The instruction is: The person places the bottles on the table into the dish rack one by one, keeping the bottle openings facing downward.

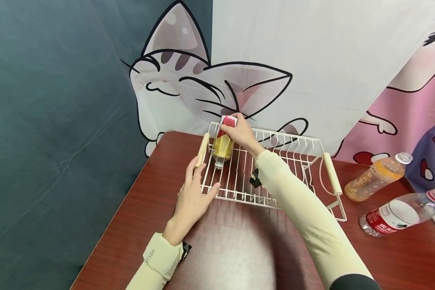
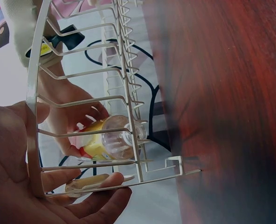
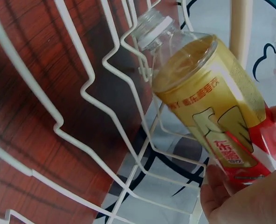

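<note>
Bottle (image 1: 223,146) leans neck-down in the rack (image 2: 32,84); right hand (image 1: 242,135) has fingers clamped on it, left hand (image 1: 193,199) touches rack, fingers apart.

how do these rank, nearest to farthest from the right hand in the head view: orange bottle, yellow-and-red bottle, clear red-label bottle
1. Yellow-and-red bottle, held in the right hand
2. Orange bottle, right of the rack
3. Clear red-label bottle, farther right

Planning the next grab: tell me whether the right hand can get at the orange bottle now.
Probably not: the right hand grips the yellow bottle, though the orange bottle itself looks unobstructed.
</note>
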